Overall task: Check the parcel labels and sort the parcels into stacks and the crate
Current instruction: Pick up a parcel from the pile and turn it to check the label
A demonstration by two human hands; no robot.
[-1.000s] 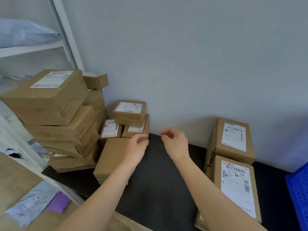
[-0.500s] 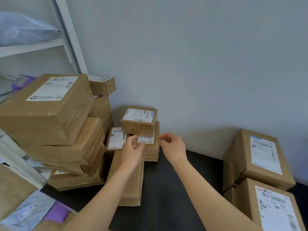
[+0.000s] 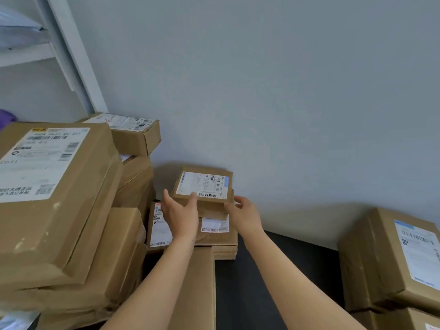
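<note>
Against the wall [image 3: 262,91], atop a short stack [image 3: 215,241], sits the box [image 3: 202,185]. The left hand [image 3: 181,215] has its grip pinching the near-left corner. The right hand [image 3: 244,216] touches the right corner, but I cannot tell if its grip has closed. Probably light and stiff: take it by 2 opposite sides.

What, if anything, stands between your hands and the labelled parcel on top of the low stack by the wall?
Nothing visible does. The left hand has its thumb on the front edge of the top parcel, and the right hand is at its right front corner; contact there is unclear.
</note>
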